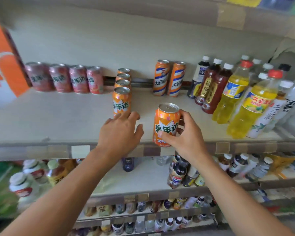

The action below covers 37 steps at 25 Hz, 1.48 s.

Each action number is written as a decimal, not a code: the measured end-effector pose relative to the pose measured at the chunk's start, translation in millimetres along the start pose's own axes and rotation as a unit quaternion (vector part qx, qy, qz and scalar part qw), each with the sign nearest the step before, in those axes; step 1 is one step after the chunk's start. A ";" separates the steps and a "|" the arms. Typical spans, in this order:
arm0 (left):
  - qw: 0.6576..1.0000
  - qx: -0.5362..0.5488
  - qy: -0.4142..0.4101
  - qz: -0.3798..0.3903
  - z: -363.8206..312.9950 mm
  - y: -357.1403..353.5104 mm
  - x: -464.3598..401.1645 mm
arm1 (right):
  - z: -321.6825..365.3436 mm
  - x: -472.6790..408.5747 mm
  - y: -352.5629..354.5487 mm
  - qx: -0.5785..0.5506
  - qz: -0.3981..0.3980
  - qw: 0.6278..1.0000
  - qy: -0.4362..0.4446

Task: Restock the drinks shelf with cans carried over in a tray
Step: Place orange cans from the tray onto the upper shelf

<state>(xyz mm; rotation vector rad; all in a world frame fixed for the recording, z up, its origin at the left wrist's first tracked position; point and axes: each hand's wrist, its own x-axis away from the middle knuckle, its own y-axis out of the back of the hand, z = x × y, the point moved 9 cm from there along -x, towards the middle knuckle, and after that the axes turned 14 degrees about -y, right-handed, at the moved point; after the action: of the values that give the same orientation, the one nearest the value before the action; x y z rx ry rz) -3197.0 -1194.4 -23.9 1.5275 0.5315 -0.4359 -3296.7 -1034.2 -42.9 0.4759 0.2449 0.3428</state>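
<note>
The right hand [184,133] grips one orange can [166,124], with its thumb on the front and its fingers curled round the side. The can stands upright at the front edge of the shelf [58,116]. It is round and shiny, with a silver top and a pull ring.

The left hand [121,132] is open with its fingers spread flat. Its fingertips reach the nearest can in a row of four orange cans [122,101] that runs front to back. I cannot tell if they touch it.

At the back left stand four red cans [66,79], side by side. At the back middle stand two tall cans [169,78], orange with blue and white stripes. On the right stand plastic bottles: two big yellow bottles [245,106] with red caps, three dark bottles [209,82] with white caps, and more pale ones, too bunched to count.

The shelf is flat, smooth and pale. The lower shelves [143,181] hold many small bottles, too blurry to count.
</note>
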 end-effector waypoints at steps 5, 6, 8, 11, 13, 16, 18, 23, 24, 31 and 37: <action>0.999 -0.012 0.052 0.004 80.2 8.2 8.9 | 29.3 -24.1 -69.4 -0.003 0.034 0.999 0.025; 0.998 -0.011 0.059 0.007 92.0 7.2 10.4 | 32.7 -27.4 -81.0 -0.007 0.039 0.999 0.028; 0.998 -0.012 0.061 0.014 107.9 4.2 11.2 | 38.5 -33.3 -99.2 -0.005 0.044 0.998 0.033; 0.998 -0.004 0.061 0.013 121.1 1.3 9.9 | 40.9 -40.5 -116.1 0.006 0.051 0.998 0.026; 0.998 -0.002 0.065 0.013 131.1 1.4 6.9 | 41.8 -43.9 -122.7 0.009 0.050 0.998 0.022; 0.998 -0.002 0.060 0.008 140.9 1.0 0.4 | 40.0 -46.6 -127.7 0.015 0.053 0.998 0.012; 0.998 0.002 0.064 0.009 144.2 -1.0 -3.7 | 37.7 -46.4 -127.5 0.012 0.056 0.998 0.006; 0.997 0.026 0.071 0.015 145.0 -12.2 -12.8 | 33.5 -45.6 -128.0 -0.016 0.073 0.997 -0.009; 0.997 0.030 0.071 0.014 145.3 -13.6 -13.7 | 33.6 -45.8 -128.4 -0.018 0.076 0.997 -0.009; 0.997 0.026 0.074 0.014 153.0 -14.2 -12.2 | 32.7 -46.9 -135.5 -0.021 0.085 0.996 -0.006; 0.997 0.023 0.074 0.018 151.1 -13.2 -7.5 | 32.0 -46.5 -136.7 -0.028 0.105 0.994 -0.007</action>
<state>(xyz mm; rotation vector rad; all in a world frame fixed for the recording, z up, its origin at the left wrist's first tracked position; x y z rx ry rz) -3202.6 -1345.8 -34.8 1.6204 0.6108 -0.3104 -3293.3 -1178.6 -74.6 0.4489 0.1710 0.5493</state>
